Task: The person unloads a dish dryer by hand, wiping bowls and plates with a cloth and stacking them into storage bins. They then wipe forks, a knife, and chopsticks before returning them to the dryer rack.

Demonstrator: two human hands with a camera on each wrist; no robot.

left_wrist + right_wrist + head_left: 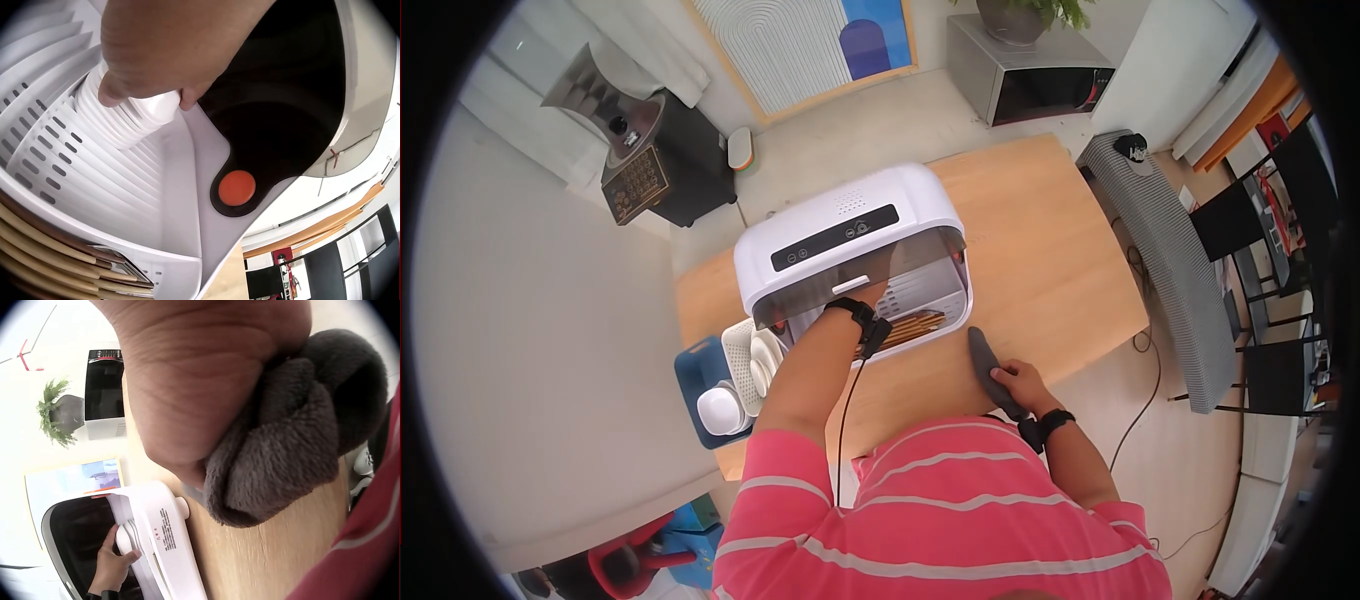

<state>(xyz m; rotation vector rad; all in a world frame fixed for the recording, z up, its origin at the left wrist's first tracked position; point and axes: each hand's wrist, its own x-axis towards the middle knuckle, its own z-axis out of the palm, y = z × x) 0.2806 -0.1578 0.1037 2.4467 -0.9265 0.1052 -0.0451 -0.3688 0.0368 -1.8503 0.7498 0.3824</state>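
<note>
Inside the white cabinet [850,200], under its raised dark lid, my left hand [877,280] [169,56] [111,565] grips a stack of small white dishes [119,119] [129,536]. The dishes stand on edge at the end of a slotted white rack [56,150], thumb on one side and fingers on the other. My right hand [1022,384] [194,381] holds a dark grey fluffy cloth [984,362] [275,462] over the table's front edge, right of the cabinet. The cloth is bunched and folded; the right fingertips are hidden in the right wrist view.
Brown wooden chopsticks [915,326] [50,250] lie along the cabinet's front. Left of it on the wooden table [1040,250] are a blue bin [690,375] with white bowls [721,410] and a white basket [741,365] with dishes. A microwave [1040,85] stands behind.
</note>
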